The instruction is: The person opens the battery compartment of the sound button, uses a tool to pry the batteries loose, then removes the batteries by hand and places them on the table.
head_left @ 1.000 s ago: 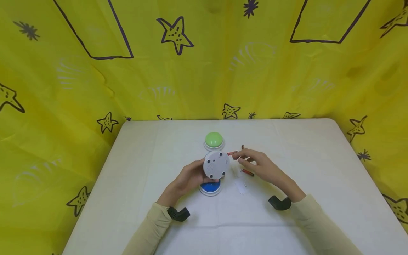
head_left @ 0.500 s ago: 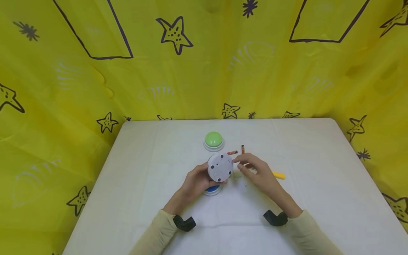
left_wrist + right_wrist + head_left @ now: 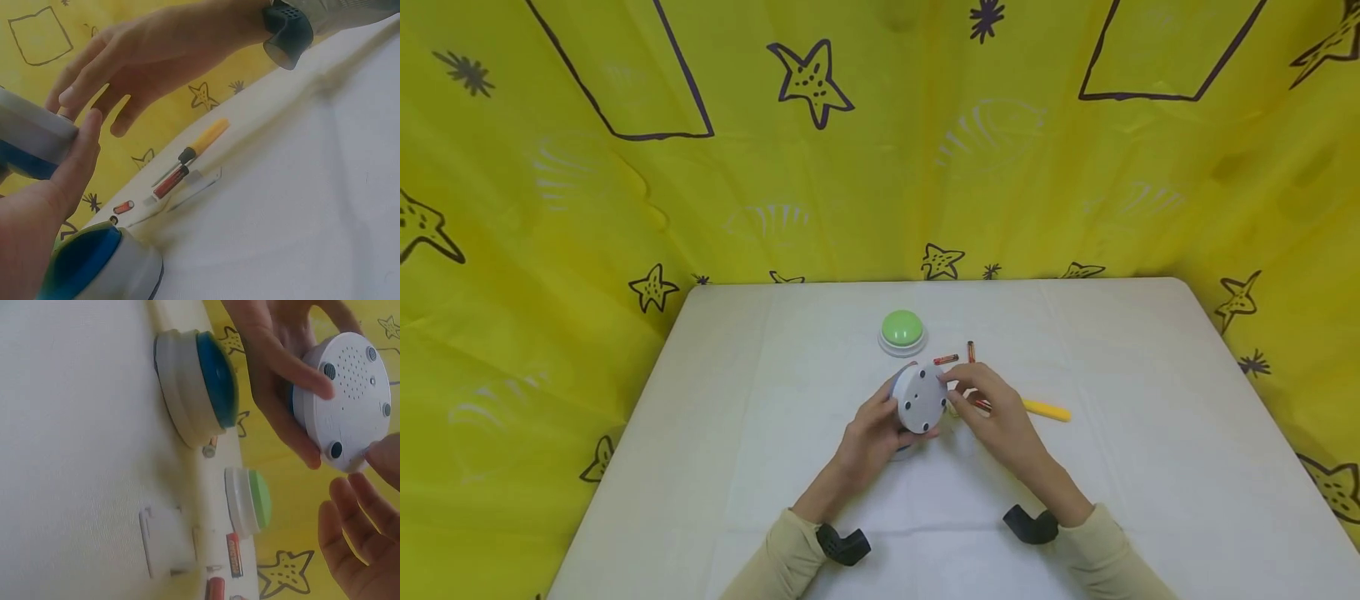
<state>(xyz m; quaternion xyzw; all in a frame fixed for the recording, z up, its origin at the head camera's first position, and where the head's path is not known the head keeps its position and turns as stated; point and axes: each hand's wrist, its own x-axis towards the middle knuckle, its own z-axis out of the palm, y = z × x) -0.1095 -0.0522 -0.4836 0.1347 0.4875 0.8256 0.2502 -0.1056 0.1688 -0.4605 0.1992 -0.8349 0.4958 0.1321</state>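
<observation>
A round white button unit (image 3: pixel 922 392), underside showing, is gripped above the white desk (image 3: pixel 775 375) by your left hand (image 3: pixel 867 433); your right hand (image 3: pixel 1003 421), fingers loosely apart, touches its rim. Nearby lie batteries (image 3: pixel 946 359) and a green button (image 3: pixel 902 328), with yellow starfish-printed cloth (image 3: pixel 880 175) hanging behind.

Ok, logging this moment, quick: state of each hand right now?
Left hand: closed, holding the round white-and-blue plastic button.
Right hand: open, a fingertip touching the button's underside.
</observation>
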